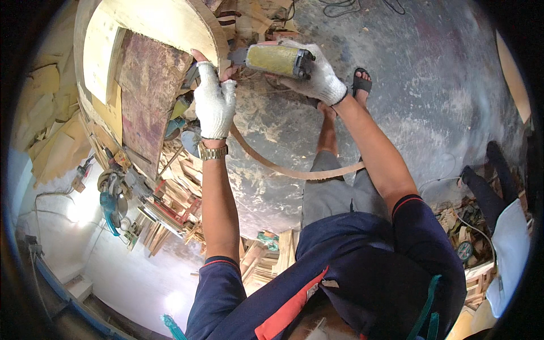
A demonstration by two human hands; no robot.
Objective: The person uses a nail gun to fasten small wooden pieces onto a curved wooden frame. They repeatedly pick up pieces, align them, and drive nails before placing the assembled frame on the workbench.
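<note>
My right hand (324, 73), in a white knit glove, is closed around a yellow nail gun (273, 60) with a black rear end. Its metal nose points left, against the outer edge of a large curved wooden piece (195, 22). At that same edge my left hand (215, 105), in a white glove with bare fingertips, grips a long thin wooden strip (272, 165). The loose part of the strip hangs below the glove and bows right, passing in front of my legs toward my right forearm. Finger and thumb of the left hand lie close to the tool's nose.
A worn brown board (148, 93) lies inside the curved piece. Left of my arm are a teal circular saw (112, 205) and piled wood offcuts (184, 190). Wood scraps and sheets (54, 133) cover the far left. Another person's dark-clothed limb (488, 190) shows at right.
</note>
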